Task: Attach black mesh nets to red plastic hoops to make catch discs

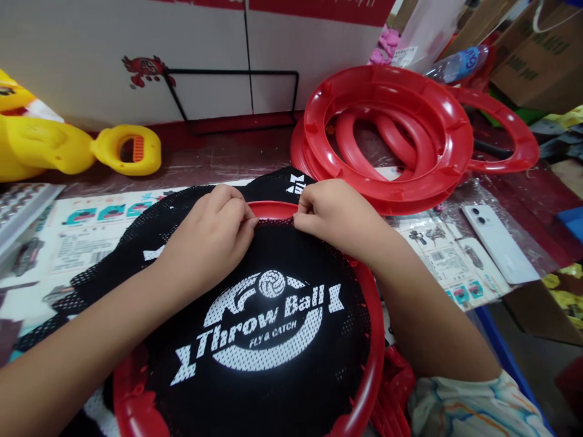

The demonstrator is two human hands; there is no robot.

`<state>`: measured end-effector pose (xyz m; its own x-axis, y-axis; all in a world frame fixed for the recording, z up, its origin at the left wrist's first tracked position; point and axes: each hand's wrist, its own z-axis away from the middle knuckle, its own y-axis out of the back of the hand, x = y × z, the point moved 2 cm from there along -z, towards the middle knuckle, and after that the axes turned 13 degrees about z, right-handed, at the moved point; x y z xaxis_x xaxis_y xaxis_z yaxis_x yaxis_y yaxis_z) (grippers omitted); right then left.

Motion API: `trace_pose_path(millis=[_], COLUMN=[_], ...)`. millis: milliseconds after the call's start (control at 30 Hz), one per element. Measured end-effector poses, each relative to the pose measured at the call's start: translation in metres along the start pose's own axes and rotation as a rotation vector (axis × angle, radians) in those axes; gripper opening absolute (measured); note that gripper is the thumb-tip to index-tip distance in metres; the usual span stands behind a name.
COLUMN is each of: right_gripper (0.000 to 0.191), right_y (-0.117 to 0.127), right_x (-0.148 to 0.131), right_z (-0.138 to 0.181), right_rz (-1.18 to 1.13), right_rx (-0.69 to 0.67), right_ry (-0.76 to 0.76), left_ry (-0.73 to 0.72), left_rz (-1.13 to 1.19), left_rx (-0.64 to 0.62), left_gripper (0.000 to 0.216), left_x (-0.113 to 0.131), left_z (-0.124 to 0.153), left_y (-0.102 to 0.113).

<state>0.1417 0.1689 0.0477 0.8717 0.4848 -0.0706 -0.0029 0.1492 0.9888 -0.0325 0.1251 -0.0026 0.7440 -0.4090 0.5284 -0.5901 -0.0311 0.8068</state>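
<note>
A round black mesh fabric [291,252] with a white "Throw Ball" print lies across a red plastic ring [371,340] in front of me. At the far side of the ring, my left hand [212,227] pinches the mesh edge with thumb and fingers together. To its right, my right hand [334,209] is closed on the same edge, a short gap away. Red plastic shows between the two hands, just beyond the fabric's edge. More black mesh pieces [150,224] lie under and behind the ring.
Several red plastic rings [387,188] are stacked at the back right. A white phone [498,243] lies right of them, near a plastic bottle [458,64]. Yellow duck-shaped toys [50,142] sit at the left. A black wire stand [232,71] leans before a white box [191,36].
</note>
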Motion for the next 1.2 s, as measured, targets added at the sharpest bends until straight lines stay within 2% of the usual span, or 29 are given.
trace_pose_path(millis=[200,367,433,533,667,767,933,1200], right_gripper=[0.013,0.012,0.011,0.010,0.013,0.017,0.014,0.014], right_y=[-0.002,-0.005,-0.004,-0.002,-0.004,-0.009,-0.016,-0.020], right_x=[0.001,0.001,0.001,0.003,0.000,-0.004,-0.008,-0.009], right_z=[-0.002,-0.003,-0.002,0.000,0.000,-0.002,-0.005,-0.009], right_rz=[0.009,-0.003,-0.037,-0.148,-0.263,-0.208,-0.158,-0.127], right_rx=[0.061,-0.009,-0.031,0.019,0.060,0.025,0.082,0.125], right_ry=[0.052,0.041,0.042,0.054,0.149,0.212,0.257,0.194], left_ry=[-0.023,-0.025,-0.025,-0.037,-0.052,-0.058,-0.056,-0.065], left_rz=[-0.010,-0.057,-0.067,-0.073,-0.095,-0.114,-0.126,-0.154], left_rx=[0.025,0.039,0.038,0.043,0.055,0.060,0.090,0.076], left_gripper=[0.017,0.020,0.021,0.021,0.021,0.021,0.021,0.026], left_x=[0.002,0.003,0.004,0.005,0.007,0.007,0.007,0.009], left_z=[0.002,0.002,0.001,0.002,0.003,0.004,0.005,0.004], left_y=[0.000,-0.002,-0.003,-0.004,-0.006,-0.007,-0.008,-0.007])
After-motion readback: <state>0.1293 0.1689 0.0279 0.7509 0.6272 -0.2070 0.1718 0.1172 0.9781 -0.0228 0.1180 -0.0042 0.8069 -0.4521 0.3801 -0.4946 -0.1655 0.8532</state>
